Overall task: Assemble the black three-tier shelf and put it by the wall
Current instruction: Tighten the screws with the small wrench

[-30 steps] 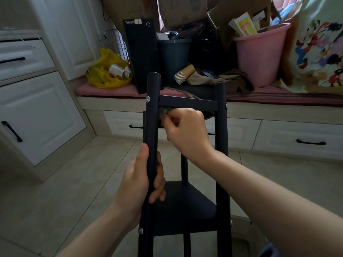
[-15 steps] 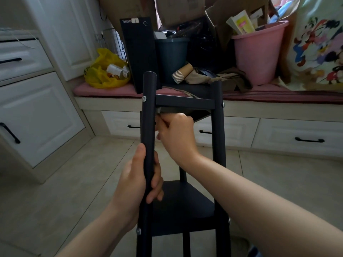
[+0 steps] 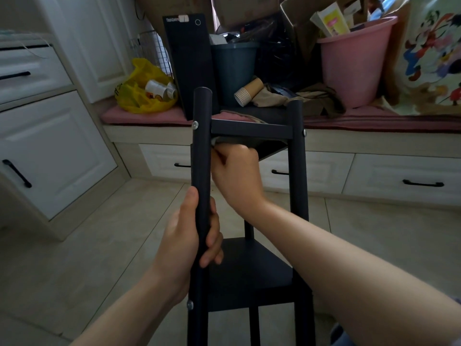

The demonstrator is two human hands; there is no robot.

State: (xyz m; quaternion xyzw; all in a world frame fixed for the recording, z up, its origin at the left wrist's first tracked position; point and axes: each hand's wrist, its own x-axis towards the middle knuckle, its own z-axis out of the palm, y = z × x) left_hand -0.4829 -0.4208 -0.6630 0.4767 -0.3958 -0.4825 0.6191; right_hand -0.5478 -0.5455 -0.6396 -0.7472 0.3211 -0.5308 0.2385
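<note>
Head view: left hand (image 3: 192, 236) wrapped tight round front left post (image 3: 202, 151) of black shelf (image 3: 249, 270), upright on tile floor (image 3: 99, 245) before cushioned bench (image 3: 374, 141). Right hand (image 3: 237, 176) curled under top tier (image 3: 252, 129) by that post, whatever it pinches hidden. Black panel (image 3: 192, 61) lettering blurred

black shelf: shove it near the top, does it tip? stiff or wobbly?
Probably tippy: the black shelf looks tall and narrow, posts close together. Likely fairly stiff, since screws pin tiers to posts, though the joint the right hand works at under the top tier may be unfinished. Seems light: the left hand steadies it by the near post.
</note>
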